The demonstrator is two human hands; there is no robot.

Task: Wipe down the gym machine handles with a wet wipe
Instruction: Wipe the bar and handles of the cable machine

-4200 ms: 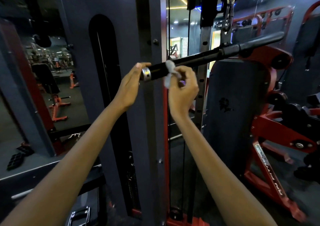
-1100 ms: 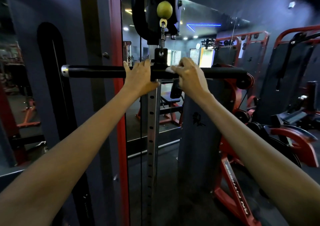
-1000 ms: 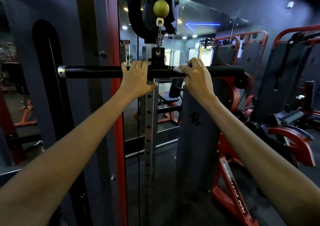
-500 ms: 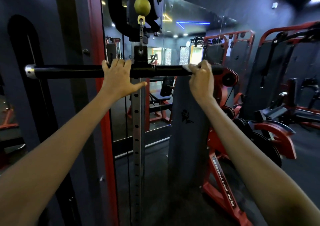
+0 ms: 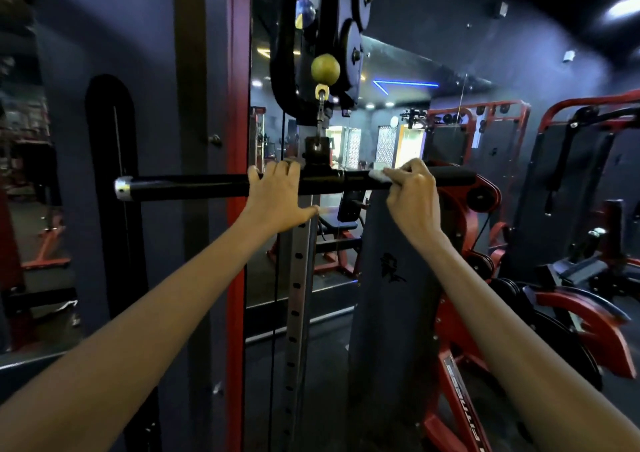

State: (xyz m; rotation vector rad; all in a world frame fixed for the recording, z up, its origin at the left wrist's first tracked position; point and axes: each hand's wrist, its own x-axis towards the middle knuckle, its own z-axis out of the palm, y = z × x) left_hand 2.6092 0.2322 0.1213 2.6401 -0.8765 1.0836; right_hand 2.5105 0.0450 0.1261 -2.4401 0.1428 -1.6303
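A long black cable bar with a silver left end cap hangs level from a swivel under a yellow stopper ball. My left hand holds the bar just left of its centre swivel, fingers hooked over the top, thumb out below. My right hand is curled over the bar's right half and presses a white wet wipe against it. Only a corner of the wipe shows by my fingers. The bar's right grip end sticks out past my hand.
The red-and-grey cable tower upright and a perforated silver post stand right behind the bar. A dark padded panel and red machine frames fill the right side. Mirrors line the back wall.
Since four seconds ago the bar has swung level and both hands moved to its middle. Over the last second my right hand slid the wipe rightward along the bar; the left hand kept its hold.
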